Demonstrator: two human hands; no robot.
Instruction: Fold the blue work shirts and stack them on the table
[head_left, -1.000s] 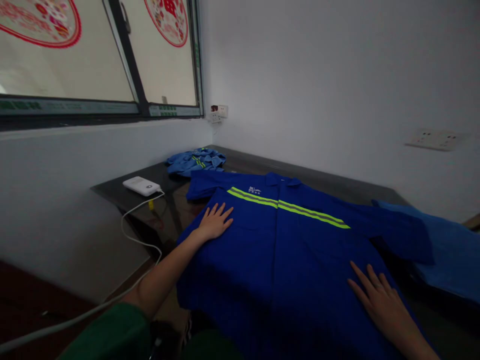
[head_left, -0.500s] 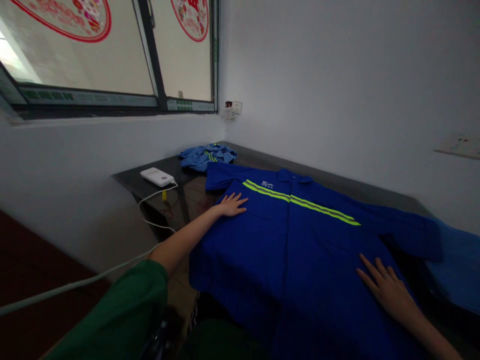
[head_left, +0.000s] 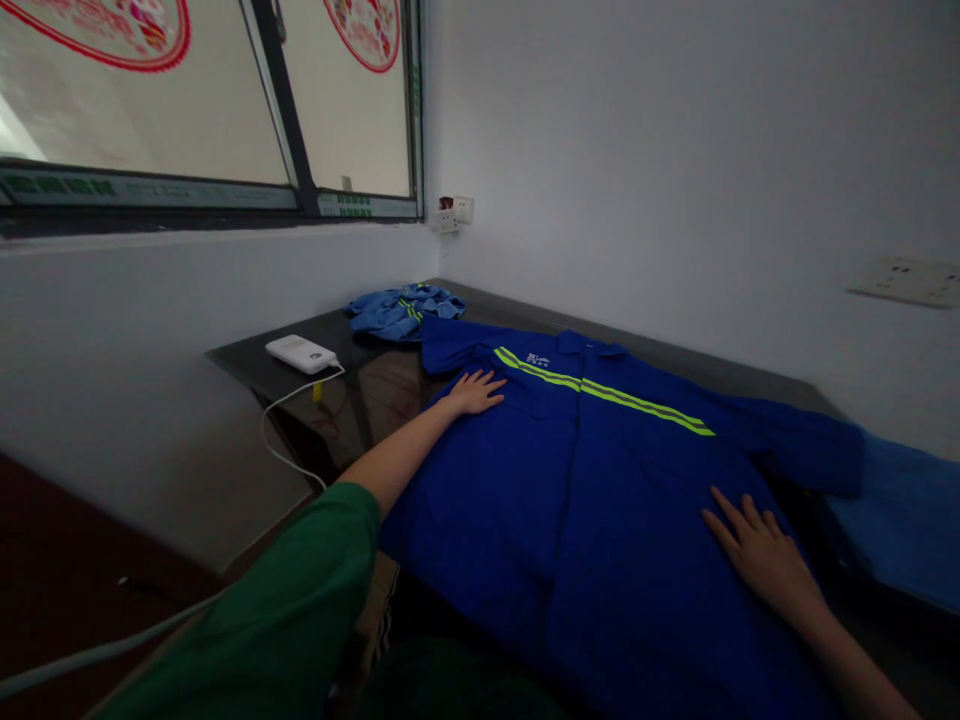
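A dark blue work shirt point(head_left: 600, 480) lies spread front-up, its collar toward the wall. A yellow-green reflective stripe crosses its chest, with a small white logo above the stripe at left. My left hand point(head_left: 476, 392) rests flat on the shirt's left side, just below the stripe, fingers apart. On the lower right part of the shirt lies my right hand point(head_left: 761, 555), fingers spread, open and holding nothing. The shirt's bottom edge runs toward my body and is dark there.
The shirt covers much of a dark glossy table point(head_left: 382, 390). A crumpled lighter blue garment point(head_left: 397, 312) sits in the far corner. Nearer the left edge is a white power bank point(head_left: 301, 353) with a white cable point(head_left: 274, 450). Blue folded cloth point(head_left: 900, 520) lies at the right.
My left hand has slid slightly inward and up, and the shirt's left side and sleeve have shifted with it. My right hand stays flat in nearly the same spot. The view has turned slightly.
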